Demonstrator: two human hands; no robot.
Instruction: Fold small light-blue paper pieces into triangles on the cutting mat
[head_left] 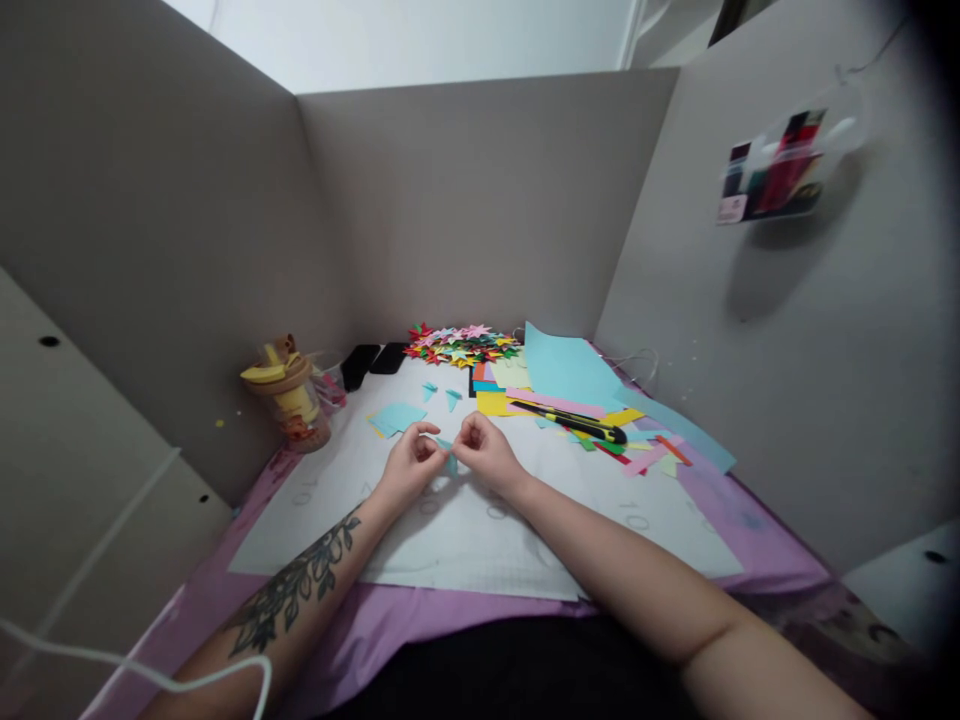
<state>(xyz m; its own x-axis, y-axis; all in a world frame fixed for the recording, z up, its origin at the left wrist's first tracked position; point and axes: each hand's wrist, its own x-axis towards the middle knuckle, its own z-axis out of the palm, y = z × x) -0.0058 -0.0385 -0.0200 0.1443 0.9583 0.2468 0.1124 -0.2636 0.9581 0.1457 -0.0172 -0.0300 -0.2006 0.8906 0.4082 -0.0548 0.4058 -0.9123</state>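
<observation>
Between my two hands is a small folded piece of light blue paper [450, 462], partly hidden by the fingers. My left hand [411, 460] pinches its left side with thumb and finger. On the other side, my right hand [480, 448] grips it with closed fingertips. Just beyond the hands lie two small folded light blue paper pieces [454, 400]. Left of them is a little stack of light blue paper squares [397, 418], with a yellow edge showing beneath.
Folded paper stars [465, 345] in many colours are heaped at the back. A yellow-black utility knife [577, 424] lies on coloured paper strips at the right, before a large light blue sheet [566, 365]. A lidded cup [292, 405] stands left, near black phone-like objects [388, 358].
</observation>
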